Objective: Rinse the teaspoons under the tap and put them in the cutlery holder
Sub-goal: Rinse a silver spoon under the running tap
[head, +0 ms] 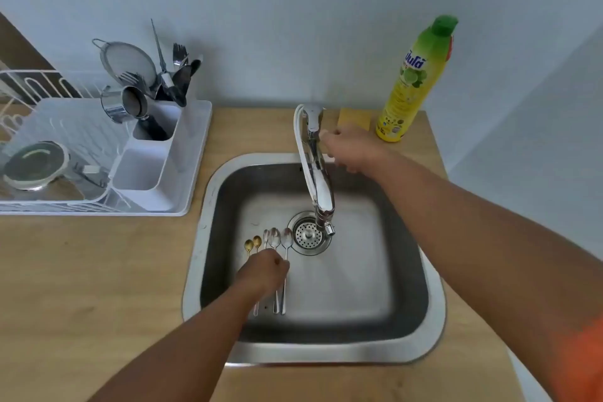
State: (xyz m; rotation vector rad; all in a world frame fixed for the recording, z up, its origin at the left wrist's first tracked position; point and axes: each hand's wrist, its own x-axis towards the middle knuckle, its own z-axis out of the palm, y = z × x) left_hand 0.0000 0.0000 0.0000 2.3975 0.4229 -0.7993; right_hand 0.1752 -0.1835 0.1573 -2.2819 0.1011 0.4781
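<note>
Several teaspoons lie side by side on the floor of the steel sink (pixel 424 300), left of the drain: two small gold ones (pixel 253 243) and three silver ones (pixel 286 237). My left hand (pixel 266 269) rests over their handles with fingers curled down on them; whether it grips them I cannot tell. My right hand (pixel 347 148) is at the base of the chrome tap (pixel 318 183), fingers against its lever. No water runs from the spout. The white cutlery holder (pixel 153 153) stands at the right end of the dish rack, its back compartment full of forks and utensils.
The white dish rack (pixel 98 157) on the left worktop holds a lid, a metal cup and a strainer. A yellow-green dish soap bottle (pixel 412 81) and a yellow sponge (pixel 354 119) stand behind the sink at the right. The drain strainer (pixel 306 233) sits under the spout.
</note>
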